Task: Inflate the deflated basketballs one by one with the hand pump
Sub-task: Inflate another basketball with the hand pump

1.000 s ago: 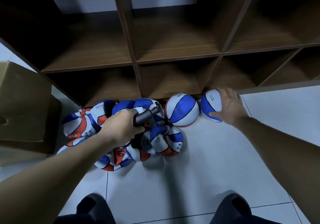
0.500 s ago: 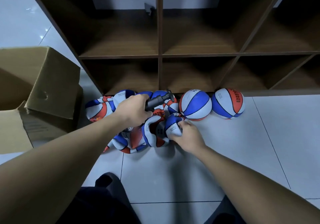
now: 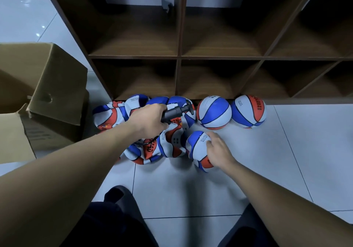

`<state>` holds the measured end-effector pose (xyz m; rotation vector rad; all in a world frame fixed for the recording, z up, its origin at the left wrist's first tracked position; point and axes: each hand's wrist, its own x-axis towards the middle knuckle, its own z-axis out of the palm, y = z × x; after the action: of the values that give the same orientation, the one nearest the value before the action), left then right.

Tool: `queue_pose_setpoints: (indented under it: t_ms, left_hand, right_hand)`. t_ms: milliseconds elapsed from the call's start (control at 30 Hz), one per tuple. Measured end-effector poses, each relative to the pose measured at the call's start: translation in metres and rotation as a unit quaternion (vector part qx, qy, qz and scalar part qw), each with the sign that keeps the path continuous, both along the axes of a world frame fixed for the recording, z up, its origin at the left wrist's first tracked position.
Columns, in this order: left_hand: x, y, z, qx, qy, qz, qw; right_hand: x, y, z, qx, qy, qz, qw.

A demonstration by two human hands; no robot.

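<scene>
At center frame, on the white tile floor (image 3: 248, 170), the left hand (image 3: 150, 120) grips the black hand pump (image 3: 175, 112) above a heap of flat basketballs (image 3: 152, 147). Right hand (image 3: 217, 151) clasps 1 flat ball (image 3: 196, 147); 2 round balls (image 3: 214, 113) sit by the shelf (image 3: 179, 74).

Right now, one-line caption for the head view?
Left hand grips pump; right hand holds flat ball beside two round balls.

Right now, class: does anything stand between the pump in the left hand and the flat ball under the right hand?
Nothing solid visibly blocks it. The hand pump, gripped by the left hand, hangs above the deflated pile, and the flat ball that the right hand holds lies just beside that pile, its top uncovered.
</scene>
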<state>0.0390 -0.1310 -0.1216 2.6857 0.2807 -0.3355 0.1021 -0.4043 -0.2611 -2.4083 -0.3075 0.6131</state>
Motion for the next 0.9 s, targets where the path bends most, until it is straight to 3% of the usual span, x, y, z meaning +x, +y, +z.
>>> queue_pose_setpoints:
  t_ms: [333,500,633,733,900]
  left_hand:
    - [-0.009,-0.007,-0.011,0.012,0.037,-0.017,0.999]
    - [-0.005,-0.012,-0.009,-0.006,0.017,0.001,1.000]
    - [-0.002,-0.016,0.007,-0.020,0.001,0.007,1.000]
    - [-0.003,-0.015,0.031,-0.069,0.006,-0.012,0.998]
    - [-0.017,-0.029,0.080,-0.192,-0.020,-0.021,0.981]
  right_hand:
    - [-0.006,-0.014,-0.020,0.039,0.000,-0.050,0.998]
    - [-0.021,-0.010,-0.022,-0.005,-0.070,-0.044,0.997]
    - [-0.020,-0.011,0.010,0.000,-0.110,0.006,0.994]
    - [-0.019,-0.013,0.055,0.016,-0.169,0.069,0.983]
    - [-0.039,-0.011,0.127,0.070,-0.193,0.087,0.975]
